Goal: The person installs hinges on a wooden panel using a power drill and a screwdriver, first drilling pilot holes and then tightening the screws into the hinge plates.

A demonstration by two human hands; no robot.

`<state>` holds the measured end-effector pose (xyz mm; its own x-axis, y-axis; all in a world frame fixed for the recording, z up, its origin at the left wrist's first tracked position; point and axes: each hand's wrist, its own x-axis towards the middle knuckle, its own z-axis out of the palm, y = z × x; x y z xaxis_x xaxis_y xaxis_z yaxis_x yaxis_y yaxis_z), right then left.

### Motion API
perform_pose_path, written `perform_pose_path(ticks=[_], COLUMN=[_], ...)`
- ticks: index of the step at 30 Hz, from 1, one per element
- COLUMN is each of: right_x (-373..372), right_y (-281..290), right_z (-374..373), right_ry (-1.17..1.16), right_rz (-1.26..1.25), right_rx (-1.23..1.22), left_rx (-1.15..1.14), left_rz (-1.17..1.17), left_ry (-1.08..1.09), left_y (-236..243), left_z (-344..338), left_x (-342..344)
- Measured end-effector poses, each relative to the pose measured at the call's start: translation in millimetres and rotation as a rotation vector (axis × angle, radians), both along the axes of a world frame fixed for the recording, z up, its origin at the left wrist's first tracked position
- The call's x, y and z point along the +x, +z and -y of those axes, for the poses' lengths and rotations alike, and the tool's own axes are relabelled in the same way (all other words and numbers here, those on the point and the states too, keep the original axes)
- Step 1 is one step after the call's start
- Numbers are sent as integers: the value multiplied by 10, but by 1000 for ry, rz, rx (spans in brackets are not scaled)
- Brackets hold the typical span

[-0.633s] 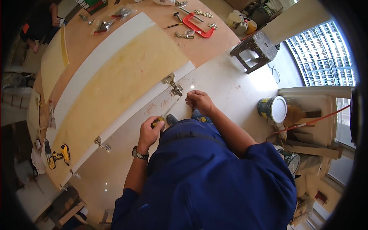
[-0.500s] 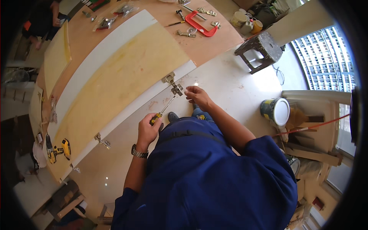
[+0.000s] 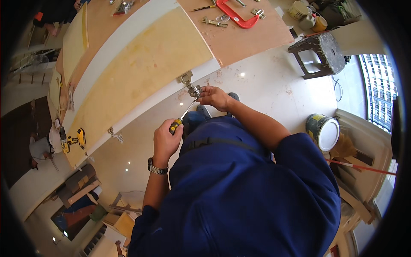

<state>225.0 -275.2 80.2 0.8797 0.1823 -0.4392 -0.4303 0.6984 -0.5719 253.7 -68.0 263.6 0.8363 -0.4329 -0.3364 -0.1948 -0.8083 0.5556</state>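
Observation:
My left hand is closed round the yellow and black handle of a screwdriver. The screwdriver's shaft slants up and right, its tip at or very near the lower end of a metal cabinet hinge. That hinge is fixed to the near edge of a yellowish door panel with a white border and sticks out past it. My right hand is at the hinge's right side, thumb and fingertips pinching its outer plate. Farther left along the same edge is a second hinge.
A yellow and black cordless drill rests at the panel's left end. On the wooden tabletop are a red C-clamp and loose hinges. A dark stool and a paint bucket stand at right. Another person's hand shows at far left.
My right hand has moved left and closed on the hinge's outer plate. The screwdriver has come nearer to the hinge and points up more steeply. The whole view has shifted.

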Motion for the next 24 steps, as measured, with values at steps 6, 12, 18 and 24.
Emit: perform_pose_path(ticks=[6, 12, 18, 24], right_x=[60, 101, 79, 80], right_y=[42, 97, -4, -23], right_z=[112, 187, 169, 190], right_ry=[64, 90, 130, 154], right_rz=[-16, -24, -18, 20], right_rx=[-49, -48, 29, 52], left_rx=[-16, 62, 95, 362], left_rz=[18, 100, 243, 95], left_ry=[69, 24, -115, -403], left_y=[-4, 54, 176, 381], left_z=[145, 262, 427, 778], left_x=[-106, -96, -119, -17])
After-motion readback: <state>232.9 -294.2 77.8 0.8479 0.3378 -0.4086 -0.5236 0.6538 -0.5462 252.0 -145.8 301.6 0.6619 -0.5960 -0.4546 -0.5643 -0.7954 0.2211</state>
